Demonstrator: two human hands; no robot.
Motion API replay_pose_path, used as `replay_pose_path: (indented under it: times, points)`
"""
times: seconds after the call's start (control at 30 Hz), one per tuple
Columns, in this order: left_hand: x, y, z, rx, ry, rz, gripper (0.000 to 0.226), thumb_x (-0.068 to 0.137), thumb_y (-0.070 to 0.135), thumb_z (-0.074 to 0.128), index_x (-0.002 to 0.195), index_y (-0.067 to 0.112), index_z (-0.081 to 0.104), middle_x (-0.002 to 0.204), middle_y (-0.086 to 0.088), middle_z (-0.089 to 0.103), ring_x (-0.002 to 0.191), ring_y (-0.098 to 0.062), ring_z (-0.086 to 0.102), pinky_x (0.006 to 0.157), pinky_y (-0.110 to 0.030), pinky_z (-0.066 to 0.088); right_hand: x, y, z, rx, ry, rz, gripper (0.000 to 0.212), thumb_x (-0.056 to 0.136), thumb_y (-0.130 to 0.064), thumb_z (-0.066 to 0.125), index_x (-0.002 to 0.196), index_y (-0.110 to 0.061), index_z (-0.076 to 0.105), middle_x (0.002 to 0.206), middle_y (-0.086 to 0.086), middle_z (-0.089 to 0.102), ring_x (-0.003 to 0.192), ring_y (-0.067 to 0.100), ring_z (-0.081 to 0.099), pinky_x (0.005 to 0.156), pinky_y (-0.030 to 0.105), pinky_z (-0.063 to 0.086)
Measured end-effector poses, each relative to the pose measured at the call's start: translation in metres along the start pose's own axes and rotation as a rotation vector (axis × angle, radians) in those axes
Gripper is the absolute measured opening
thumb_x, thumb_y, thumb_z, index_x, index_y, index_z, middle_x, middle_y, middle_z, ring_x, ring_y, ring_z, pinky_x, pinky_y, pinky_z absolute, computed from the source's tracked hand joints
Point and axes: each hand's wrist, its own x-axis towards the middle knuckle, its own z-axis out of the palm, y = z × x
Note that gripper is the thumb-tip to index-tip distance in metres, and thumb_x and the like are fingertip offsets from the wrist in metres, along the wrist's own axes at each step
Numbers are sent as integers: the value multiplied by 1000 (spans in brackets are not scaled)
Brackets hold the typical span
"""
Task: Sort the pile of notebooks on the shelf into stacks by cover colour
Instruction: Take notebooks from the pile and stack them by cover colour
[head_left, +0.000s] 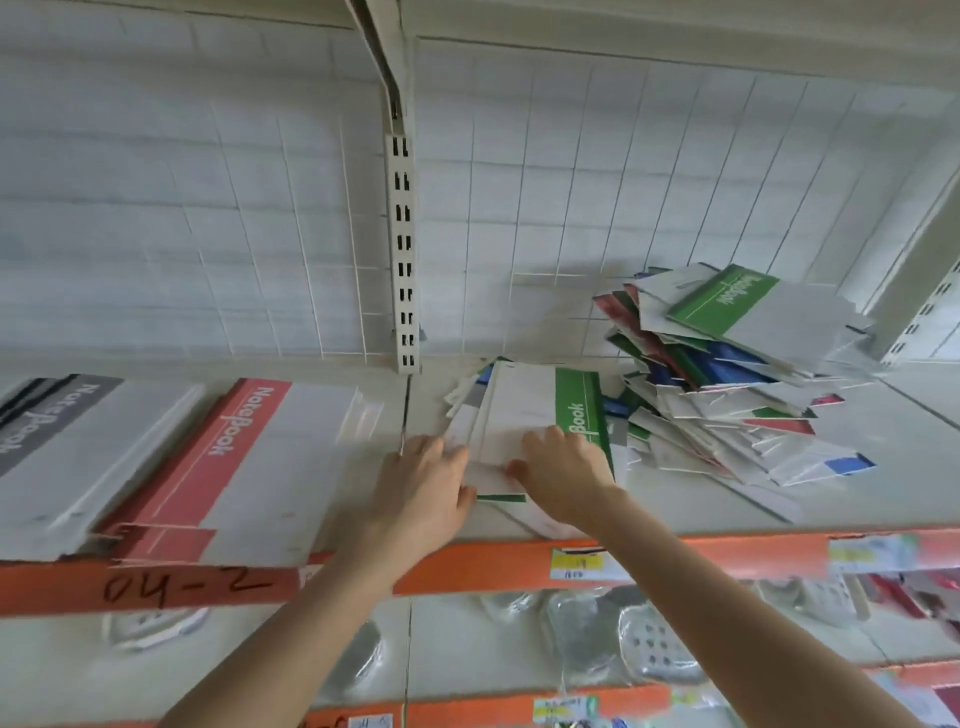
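Note:
A messy pile of notebooks (727, 374) with green, blue and red cover bands leans at the right of the shelf (909, 415). A stack of red-banded notebooks (249, 457) lies at the left, with a grey-banded stack (67, 436) beside it at the far left. In the middle lies a green-banded notebook (530, 410) on top of a few others. My left hand (426, 483) holds its near left edge. On its near right part my right hand (561, 462) rests with fingers curled at the edge.
A slotted upright post (402, 249) stands behind the middle of the shelf against a wire grid back. An orange price rail (467, 566) runs along the front edge. Packaged goods (623, 639) lie on the lower shelf.

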Motion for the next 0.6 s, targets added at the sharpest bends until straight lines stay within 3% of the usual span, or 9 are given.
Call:
replay_pose_path:
  times: [0.23, 0.37, 0.47, 0.6]
  points:
    - [-16, 5, 0, -21, 33, -97, 37, 94, 36, 45, 129, 22, 50, 126, 3, 52, 116, -17, 47, 90, -31, 44, -2, 12, -6, 72, 57, -47, 41, 100, -41, 29, 119, -11, 50, 112, 9, 55, 97, 26, 58, 68, 30, 43]
    - [-21, 7, -3, -21, 34, -139, 43, 94, 36, 44, 135, 24, 45, 128, 2, 51, 117, -17, 47, 91, -31, 44, 2, 24, -8, 115, 25, -47, 44, 96, -49, 38, 116, -13, 53, 110, 6, 56, 99, 24, 56, 67, 30, 41]
    - [-24, 12, -4, -22, 42, -165, 43, 94, 35, 43, 134, 22, 46, 128, 1, 51, 117, -19, 47, 91, -31, 44, 3, 44, -7, 183, -71, -109, 49, 92, -52, 42, 123, -15, 52, 118, 7, 54, 108, 26, 52, 82, 35, 45]
    - [-26, 20, -2, -45, 71, -141, 40, 94, 33, 44, 131, 18, 49, 128, 1, 52, 115, -16, 48, 90, -28, 44, -4, 66, -10, 121, -116, -245, 49, 96, -45, 42, 135, -16, 44, 133, 6, 49, 118, 26, 49, 98, 35, 40]
